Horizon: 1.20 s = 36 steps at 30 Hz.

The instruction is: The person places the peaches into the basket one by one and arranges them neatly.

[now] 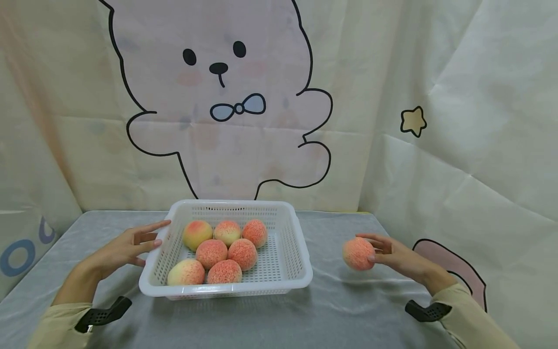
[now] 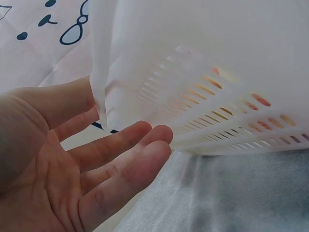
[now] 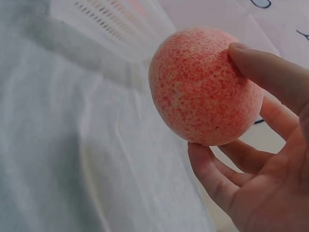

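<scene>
On the right side of the table my right hand (image 1: 394, 254) holds a speckled pink-red peach (image 1: 358, 253) above the cloth. In the right wrist view the thumb presses one side of the peach (image 3: 205, 87) and the fingertips support it from beneath. A white plastic basket (image 1: 301, 257) stands to the left, with several red and yellow peaches (image 1: 211, 253) grouped in its left and middle part. My left hand (image 1: 126, 247) is at the basket's left side, fingers loosely extended, with one fingertip over the rim. Its other fingers lie along the slotted outer wall (image 2: 217, 111).
A grey cloth (image 1: 331, 310) covers the table. Behind it hangs a pale curtain (image 1: 348, 58) with a cartoon bear, and more curtain (image 1: 492, 160) runs along the right side. Each wrist wears a black strap-like mount (image 1: 104, 315).
</scene>
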Each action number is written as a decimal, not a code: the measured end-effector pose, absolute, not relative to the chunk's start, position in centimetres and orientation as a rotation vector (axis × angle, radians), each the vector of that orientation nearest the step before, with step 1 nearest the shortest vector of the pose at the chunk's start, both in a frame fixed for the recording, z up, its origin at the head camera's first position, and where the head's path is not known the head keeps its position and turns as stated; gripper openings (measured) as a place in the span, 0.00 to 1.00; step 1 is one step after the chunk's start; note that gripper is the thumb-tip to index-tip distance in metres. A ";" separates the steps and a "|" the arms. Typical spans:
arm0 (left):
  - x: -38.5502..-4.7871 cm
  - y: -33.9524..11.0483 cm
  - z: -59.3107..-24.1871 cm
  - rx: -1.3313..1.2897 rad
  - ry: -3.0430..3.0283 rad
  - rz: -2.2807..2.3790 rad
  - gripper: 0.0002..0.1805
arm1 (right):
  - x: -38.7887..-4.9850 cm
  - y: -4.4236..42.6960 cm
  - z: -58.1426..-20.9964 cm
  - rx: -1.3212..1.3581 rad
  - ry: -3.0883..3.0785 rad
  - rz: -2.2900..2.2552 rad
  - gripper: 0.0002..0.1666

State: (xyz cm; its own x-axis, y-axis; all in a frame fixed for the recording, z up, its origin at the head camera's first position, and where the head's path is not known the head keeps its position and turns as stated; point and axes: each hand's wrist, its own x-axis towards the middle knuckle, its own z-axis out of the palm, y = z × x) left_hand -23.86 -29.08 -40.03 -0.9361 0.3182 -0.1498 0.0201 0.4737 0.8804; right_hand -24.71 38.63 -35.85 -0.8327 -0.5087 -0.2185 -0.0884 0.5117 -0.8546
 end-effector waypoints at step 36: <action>-23.9 -29.0 -39.7 0.276 2.414 1.452 0.41 | -26.0 31.3 -33.0 -0.593 2.322 -1.406 0.36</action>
State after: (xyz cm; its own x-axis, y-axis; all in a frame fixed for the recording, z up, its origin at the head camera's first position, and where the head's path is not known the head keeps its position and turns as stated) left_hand -23.89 -29.05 -39.72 -0.9335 0.3192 -0.1636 0.0051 0.4680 0.8837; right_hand -26.01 31.28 -33.03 -0.8468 -0.5246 -0.0881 -0.1651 0.4166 -0.8940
